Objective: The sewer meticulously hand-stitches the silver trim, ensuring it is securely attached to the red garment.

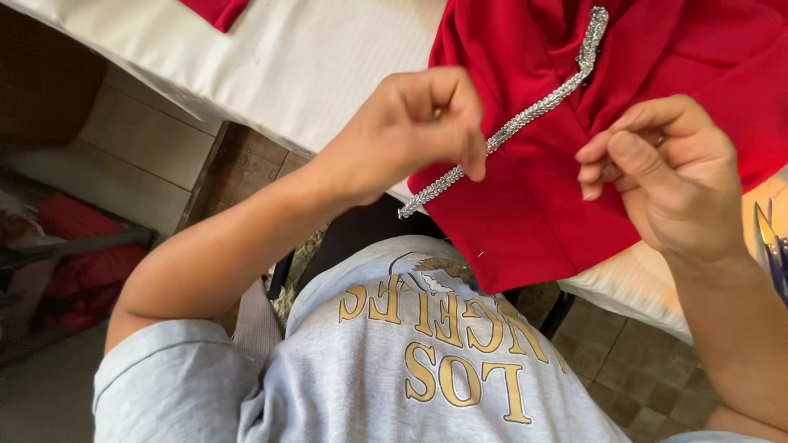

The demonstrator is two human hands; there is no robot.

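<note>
1. A silver beaded trim point(525, 115) lies in a long slant across the red fabric point(525, 213), running from about one o'clock down toward seven o'clock; its lower end passes the cloth's edge and hangs loose over the table edge.
2. The red fabric is bunched in folds on the white tablecloth point(287, 57), filling the frame from twelve to four o'clock, with one corner drooping off the table toward the person's lap at six o'clock.
3. The left hand point(410, 131) hovers at about eleven o'clock from the trim's middle, fingers curled in and tips pinched together just beside the trim; whether anything is held between them cannot be told.
4. The right hand point(657, 164) sits at three o'clock over the fabric, wrist bent, fingers curled with thumb pressed against them in a closed pinch; what it grips is too small to make out.
5. Both forearms come in from the lower corners, elbows wide.
6. A grey printed shirt point(410, 369) fills six o'clock.
7. A second scrap of red cloth point(215, 10) lies at the table's far edge, at twelve o'clock.
8. A tiled floor point(640, 369) shows at five o'clock.
</note>
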